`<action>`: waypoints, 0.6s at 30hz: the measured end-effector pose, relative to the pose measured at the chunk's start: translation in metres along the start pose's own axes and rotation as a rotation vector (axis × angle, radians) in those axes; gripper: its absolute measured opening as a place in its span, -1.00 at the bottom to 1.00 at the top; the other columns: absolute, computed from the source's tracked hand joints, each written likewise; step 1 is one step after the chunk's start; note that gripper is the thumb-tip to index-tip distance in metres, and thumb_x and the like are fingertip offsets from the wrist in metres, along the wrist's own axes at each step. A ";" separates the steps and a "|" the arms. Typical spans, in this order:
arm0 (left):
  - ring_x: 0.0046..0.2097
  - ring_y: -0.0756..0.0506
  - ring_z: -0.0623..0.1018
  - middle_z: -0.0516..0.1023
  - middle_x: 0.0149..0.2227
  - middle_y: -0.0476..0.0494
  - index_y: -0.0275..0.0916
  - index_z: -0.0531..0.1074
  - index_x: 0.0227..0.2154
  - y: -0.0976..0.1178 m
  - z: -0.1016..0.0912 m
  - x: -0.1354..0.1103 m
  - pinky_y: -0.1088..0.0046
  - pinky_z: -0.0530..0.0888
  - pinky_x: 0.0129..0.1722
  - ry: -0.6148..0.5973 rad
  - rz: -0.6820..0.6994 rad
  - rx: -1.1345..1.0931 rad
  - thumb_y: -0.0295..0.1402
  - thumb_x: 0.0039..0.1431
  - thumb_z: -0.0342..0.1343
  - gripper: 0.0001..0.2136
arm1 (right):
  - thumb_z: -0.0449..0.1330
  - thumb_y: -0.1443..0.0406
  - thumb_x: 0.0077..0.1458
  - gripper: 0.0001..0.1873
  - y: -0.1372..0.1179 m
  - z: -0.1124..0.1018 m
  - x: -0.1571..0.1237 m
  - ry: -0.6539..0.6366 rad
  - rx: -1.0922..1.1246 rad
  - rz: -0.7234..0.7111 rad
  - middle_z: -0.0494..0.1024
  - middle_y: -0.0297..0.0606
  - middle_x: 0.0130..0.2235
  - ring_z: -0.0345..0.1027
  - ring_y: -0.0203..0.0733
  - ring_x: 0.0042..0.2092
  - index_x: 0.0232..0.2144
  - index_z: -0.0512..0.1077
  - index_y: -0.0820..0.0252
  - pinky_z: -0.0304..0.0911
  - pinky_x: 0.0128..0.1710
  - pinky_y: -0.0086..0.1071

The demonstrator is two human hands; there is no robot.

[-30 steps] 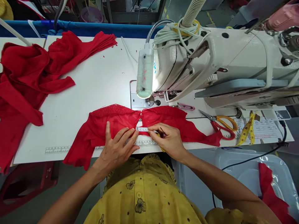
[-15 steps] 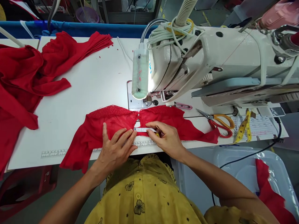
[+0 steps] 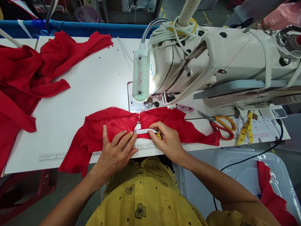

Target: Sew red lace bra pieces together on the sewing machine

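Note:
A red fabric garment piece [image 3: 113, 125] with a lace top edge lies spread on the white sewing table [image 3: 94, 88], in front of the sewing machine [image 3: 211, 62]. My left hand [image 3: 116, 150] lies flat on the fabric with its fingers stretched out, fingertips holding down one end of a short white measuring tape [image 3: 144, 131]. My right hand [image 3: 168, 141] pinches the other end of that tape against the cloth and also holds a small yellow thing I cannot make out.
A heap of red cloth [image 3: 25, 72] covers the table's left side. Orange-and-red scissors [image 3: 221, 124], pink thread snips [image 3: 185, 108] and a yellow tape measure [image 3: 245, 128] lie to the right. A clear plastic bin [image 3: 246, 169] with red cloth stands at lower right.
Both hands and the tape stay on the fabric nearly unmoved. The view has shifted slightly.

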State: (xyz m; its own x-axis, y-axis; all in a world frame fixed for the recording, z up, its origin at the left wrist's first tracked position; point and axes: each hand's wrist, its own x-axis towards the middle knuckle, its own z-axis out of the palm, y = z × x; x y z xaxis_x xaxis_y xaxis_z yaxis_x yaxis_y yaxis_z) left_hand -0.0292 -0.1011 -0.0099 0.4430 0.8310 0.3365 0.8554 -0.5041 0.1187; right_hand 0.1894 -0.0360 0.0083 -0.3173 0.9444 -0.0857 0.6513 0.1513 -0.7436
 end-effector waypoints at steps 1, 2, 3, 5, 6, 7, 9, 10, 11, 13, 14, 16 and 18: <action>0.04 -0.19 0.56 0.62 0.04 -0.16 -0.23 0.43 0.16 0.000 0.000 0.000 -0.36 -0.33 0.38 0.001 0.001 0.005 -0.23 0.35 0.14 -0.62 | 0.12 0.26 0.26 -0.93 0.000 0.000 0.000 -0.002 -0.006 -0.002 0.57 -0.34 -0.31 0.42 -0.22 -0.28 -0.27 0.40 0.09 0.20 -0.30 -0.37; 0.04 -0.18 0.56 0.62 0.05 -0.15 -0.24 0.43 0.16 0.000 0.001 0.000 -0.35 -0.33 0.38 0.003 0.004 0.008 -0.22 0.35 0.14 -0.62 | 0.11 0.26 0.27 -0.92 -0.001 0.000 0.000 -0.006 -0.012 -0.006 0.57 -0.33 -0.30 0.42 -0.21 -0.28 -0.27 0.40 0.09 0.20 -0.30 -0.37; 0.04 -0.18 0.56 0.62 0.05 -0.14 -0.24 0.43 0.17 0.000 0.001 0.000 -0.35 -0.34 0.38 0.006 0.005 0.011 -0.22 0.35 0.14 -0.61 | 0.10 0.26 0.28 -0.91 -0.001 0.000 0.000 -0.009 -0.017 -0.012 0.58 -0.32 -0.29 0.43 -0.21 -0.27 -0.26 0.40 0.09 0.20 -0.29 -0.37; 0.05 -0.18 0.55 0.62 0.05 -0.13 -0.25 0.42 0.17 -0.001 0.002 -0.001 -0.34 -0.34 0.39 0.007 0.008 0.013 -0.22 0.35 0.14 -0.60 | 0.08 0.27 0.30 -0.90 -0.002 0.000 0.000 -0.013 -0.026 -0.025 0.58 -0.30 -0.26 0.43 -0.21 -0.25 -0.26 0.39 0.10 0.20 -0.27 -0.37; 0.05 -0.18 0.55 0.62 0.05 -0.13 -0.25 0.42 0.17 -0.001 0.002 -0.001 -0.33 -0.34 0.39 0.007 0.008 0.013 -0.22 0.35 0.14 -0.60 | 0.08 0.27 0.30 -0.90 -0.002 0.000 0.000 -0.012 -0.029 -0.030 0.59 -0.30 -0.25 0.43 -0.20 -0.24 -0.25 0.39 0.10 0.20 -0.27 -0.37; 0.05 -0.18 0.55 0.62 0.05 -0.13 -0.25 0.42 0.17 -0.001 0.001 -0.001 -0.33 -0.34 0.39 0.009 0.008 0.013 -0.22 0.35 0.14 -0.60 | 0.08 0.28 0.30 -0.90 -0.002 0.001 -0.001 -0.012 -0.031 -0.032 0.59 -0.30 -0.25 0.44 -0.20 -0.23 -0.25 0.39 0.10 0.21 -0.26 -0.37; 0.05 -0.18 0.55 0.62 0.05 -0.13 -0.26 0.42 0.17 0.000 0.001 -0.001 -0.33 -0.34 0.39 0.012 0.010 0.012 -0.22 0.35 0.14 -0.61 | 0.08 0.28 0.30 -0.91 -0.002 0.002 -0.001 -0.012 -0.032 -0.029 0.59 -0.29 -0.24 0.44 -0.19 -0.22 -0.25 0.38 0.10 0.21 -0.24 -0.37; 0.05 -0.18 0.55 0.62 0.05 -0.13 -0.26 0.42 0.17 0.000 0.000 -0.001 -0.33 -0.34 0.39 0.012 0.010 0.012 -0.22 0.36 0.14 -0.61 | 0.08 0.28 0.30 -0.91 -0.002 0.003 0.000 -0.013 -0.033 -0.025 0.59 -0.29 -0.23 0.45 -0.19 -0.21 -0.25 0.38 0.10 0.21 -0.24 -0.36; 0.05 -0.19 0.55 0.62 0.05 -0.13 -0.26 0.42 0.17 0.000 0.000 -0.001 -0.33 -0.34 0.39 0.013 0.009 0.011 -0.23 0.36 0.14 -0.61 | 0.08 0.28 0.30 -0.91 -0.002 0.003 0.000 -0.013 -0.033 -0.023 0.59 -0.29 -0.23 0.45 -0.19 -0.20 -0.25 0.38 0.09 0.21 -0.23 -0.36; 0.04 -0.19 0.55 0.62 0.04 -0.13 -0.25 0.42 0.17 0.000 -0.001 0.000 -0.34 -0.33 0.39 0.008 0.004 0.005 -0.23 0.36 0.13 -0.62 | 0.09 0.28 0.30 -0.92 -0.002 0.003 0.000 -0.008 -0.031 -0.020 0.59 -0.29 -0.23 0.44 -0.19 -0.20 -0.25 0.39 0.10 0.21 -0.23 -0.36; 0.04 -0.19 0.55 0.62 0.04 -0.13 -0.25 0.42 0.17 -0.001 -0.001 -0.001 -0.34 -0.31 0.39 0.004 0.000 -0.001 -0.23 0.37 0.12 -0.62 | 0.09 0.29 0.29 -0.92 -0.001 0.003 0.000 -0.003 -0.025 -0.023 0.59 -0.30 -0.24 0.44 -0.19 -0.21 -0.25 0.39 0.10 0.21 -0.23 -0.36; 0.04 -0.18 0.54 0.62 0.05 -0.13 -0.24 0.42 0.17 -0.002 -0.001 -0.002 -0.35 -0.29 0.39 -0.001 -0.004 -0.016 -0.23 0.37 0.12 -0.62 | 0.12 0.30 0.27 -0.94 0.000 -0.001 0.000 -0.005 0.009 -0.035 0.58 -0.32 -0.26 0.43 -0.20 -0.23 -0.25 0.40 0.10 0.21 -0.23 -0.37; 0.05 -0.18 0.54 0.61 0.06 -0.13 -0.24 0.42 0.17 -0.003 -0.002 -0.004 -0.35 -0.24 0.39 -0.006 -0.008 -0.037 -0.23 0.37 0.12 -0.62 | 0.16 0.32 0.23 -0.97 0.001 -0.006 0.000 -0.012 0.064 -0.057 0.57 -0.35 -0.29 0.42 -0.23 -0.26 -0.26 0.41 0.10 0.21 -0.24 -0.39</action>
